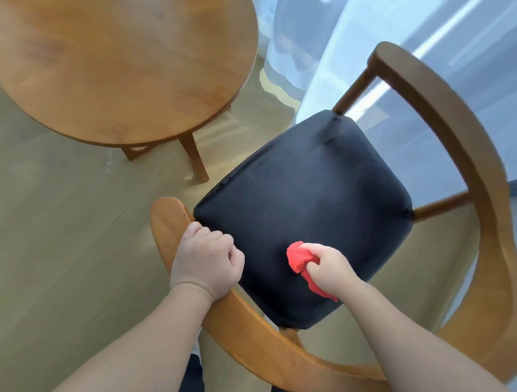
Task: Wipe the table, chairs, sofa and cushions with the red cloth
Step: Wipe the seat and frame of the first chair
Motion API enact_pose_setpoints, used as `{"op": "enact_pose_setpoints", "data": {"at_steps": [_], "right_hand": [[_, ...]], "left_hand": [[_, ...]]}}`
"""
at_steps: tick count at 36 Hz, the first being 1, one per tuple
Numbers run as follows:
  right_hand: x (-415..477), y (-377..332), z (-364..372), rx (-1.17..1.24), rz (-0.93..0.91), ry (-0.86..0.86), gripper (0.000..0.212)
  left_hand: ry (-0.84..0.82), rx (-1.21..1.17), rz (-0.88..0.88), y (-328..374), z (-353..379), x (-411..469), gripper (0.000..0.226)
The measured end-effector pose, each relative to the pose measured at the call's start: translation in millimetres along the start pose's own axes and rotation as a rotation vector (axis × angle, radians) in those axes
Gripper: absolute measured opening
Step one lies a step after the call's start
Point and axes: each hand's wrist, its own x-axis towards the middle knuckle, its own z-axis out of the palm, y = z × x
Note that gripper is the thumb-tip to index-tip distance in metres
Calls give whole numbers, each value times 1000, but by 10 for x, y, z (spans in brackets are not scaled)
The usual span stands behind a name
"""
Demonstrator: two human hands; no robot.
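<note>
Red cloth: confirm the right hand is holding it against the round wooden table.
Not right. In the head view the right hand holds the red cloth against the chair's dark seat, not the round wooden table; the left hand grips its armrest.

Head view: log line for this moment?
phase: wiping | right hand: grips red cloth on chair seat | left hand: grips chair rail

Pale wood floor (41, 238) — sheer, sunlit curtains (330, 29)
</note>
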Motion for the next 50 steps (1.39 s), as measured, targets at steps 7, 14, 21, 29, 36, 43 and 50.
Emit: {"op": "enact_pose_setpoints", "data": {"at_steps": [7, 14, 21, 29, 36, 43, 50], "right_hand": [[246, -226, 108, -178, -149, 94, 33], [834, -469, 266, -315, -157, 68, 34], [877, -528, 830, -257, 28, 26, 31], [310, -491, 520, 67, 39, -173, 34], [170, -673, -75, 409, 67, 177, 34], [-47, -1138, -185, 969, 133, 281, 31], [-303, -1466, -309, 994, 144, 296, 24]], "left_hand": [[-165, 178, 296, -351, -118, 380, 32], [-104, 100, 118, -551, -176, 633, 36], [-94, 84, 114, -569, -136, 668, 36], [-142, 104, 109, -575, -146, 625, 34], [-227, 104, 124, -557, -122, 703, 30], [-507, -181, 30, -322, -308, 928, 38], [-594, -433, 472, 76, -568, 1426, 70]]}}
